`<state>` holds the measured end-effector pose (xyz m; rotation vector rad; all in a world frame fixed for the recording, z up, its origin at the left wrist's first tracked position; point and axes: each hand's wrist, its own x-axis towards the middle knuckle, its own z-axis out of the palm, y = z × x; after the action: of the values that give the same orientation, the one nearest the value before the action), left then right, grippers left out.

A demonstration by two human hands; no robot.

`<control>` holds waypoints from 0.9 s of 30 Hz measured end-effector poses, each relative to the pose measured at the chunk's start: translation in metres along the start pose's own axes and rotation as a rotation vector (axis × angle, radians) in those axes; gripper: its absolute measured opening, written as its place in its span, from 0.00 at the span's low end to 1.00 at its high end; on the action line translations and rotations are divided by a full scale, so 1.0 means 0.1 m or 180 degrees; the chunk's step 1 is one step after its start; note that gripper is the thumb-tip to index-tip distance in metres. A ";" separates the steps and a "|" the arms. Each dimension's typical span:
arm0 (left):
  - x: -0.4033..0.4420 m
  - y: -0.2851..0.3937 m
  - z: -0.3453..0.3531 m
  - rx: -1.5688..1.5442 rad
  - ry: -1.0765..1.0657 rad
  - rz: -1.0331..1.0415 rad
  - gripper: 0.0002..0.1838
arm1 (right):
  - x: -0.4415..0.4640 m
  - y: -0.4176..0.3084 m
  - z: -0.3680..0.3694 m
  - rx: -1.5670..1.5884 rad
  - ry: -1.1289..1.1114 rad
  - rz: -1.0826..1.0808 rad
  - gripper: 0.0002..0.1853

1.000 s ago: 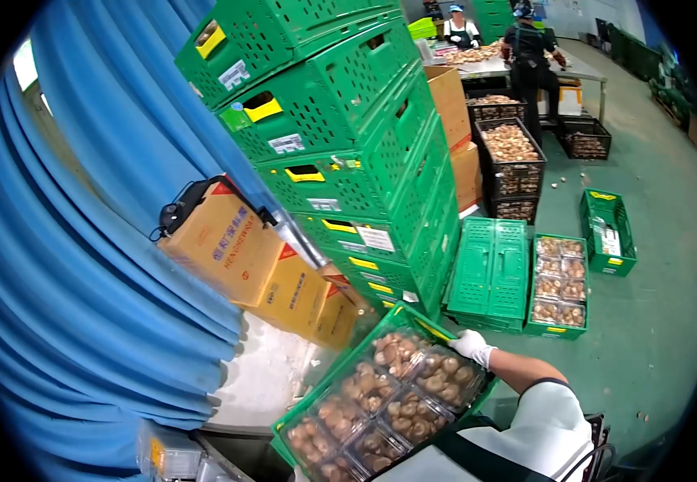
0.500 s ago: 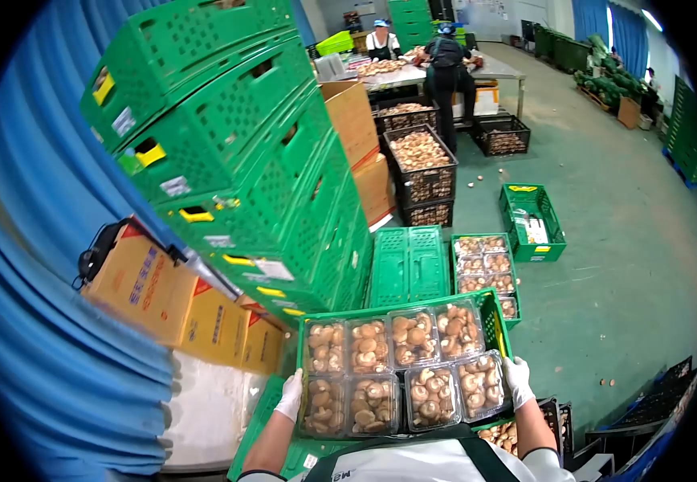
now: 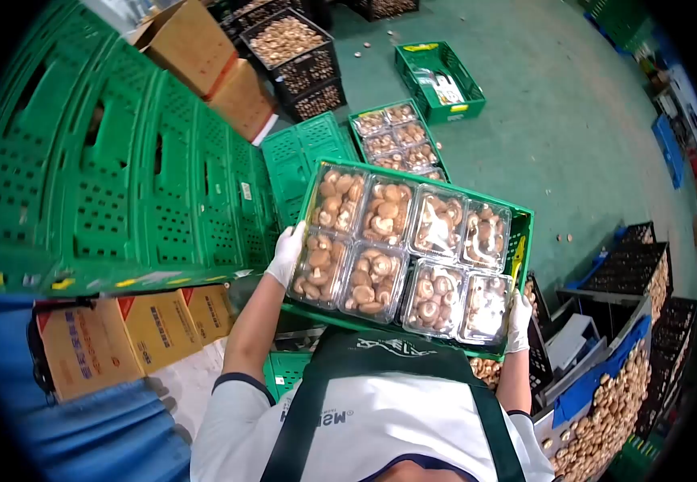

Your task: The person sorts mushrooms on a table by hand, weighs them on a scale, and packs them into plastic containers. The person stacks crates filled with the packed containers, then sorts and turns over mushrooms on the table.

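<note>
Both my hands hold a green plastic crate [image 3: 527,229] in front of my body. Clear plastic boxes of brown mushrooms [image 3: 386,210] fill it in two rows, their lids shining under the light. My left hand [image 3: 287,254], in a white glove, has its fingers closed around the left end of the crate. At the opposite end, my gloved right hand [image 3: 519,323] grips the rim near the front corner. The crate sits slightly angled in view, its right end nearer to me. Some fingers are hidden behind the crate walls.
Tall stacked green crates [image 3: 124,169] stand at left, above yellow-brown cartons [image 3: 160,329]. Beyond my crate are another crate of boxed mushrooms [image 3: 358,128], a green crate [image 3: 469,96] on the floor, and black crates of mushrooms [image 3: 332,60]. Loose mushrooms [image 3: 605,418] lie at lower right.
The view has tilted down and turned to the right. The held crate now appears closer to my body and rotated clockwise in view. Both hands keep their grip on its ends.
</note>
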<state>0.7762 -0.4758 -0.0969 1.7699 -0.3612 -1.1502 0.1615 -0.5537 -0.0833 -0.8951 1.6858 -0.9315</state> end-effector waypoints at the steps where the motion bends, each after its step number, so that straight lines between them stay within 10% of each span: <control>1: 0.23 0.02 0.05 0.0234 0.0003 0.0031 0.28 | -0.03 0.04 0.00 -0.0137 0.0158 -0.0052 0.13; 8: 1.58 0.64 0.74 0.1264 -0.0017 -0.0005 0.39 | -0.27 -0.15 0.43 0.0480 0.0898 0.0499 0.12; 17: 3.20 1.48 1.68 0.1208 -0.1061 -0.0160 0.16 | -0.12 -0.52 1.28 0.0469 0.1498 0.1149 0.17; 21: 3.84 1.68 2.10 0.1808 -0.1042 0.0358 0.33 | 0.15 -0.20 1.87 0.0806 0.1857 0.1289 0.16; 27: 5.32 1.91 2.59 0.3303 -0.0865 0.1207 0.27 | 1.07 0.15 2.98 0.1140 0.1879 0.1385 0.16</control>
<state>0.8804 -1.0691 -0.2503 2.2278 -1.6082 -0.9729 0.4173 -0.6932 -0.2076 0.0094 1.9978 -1.2051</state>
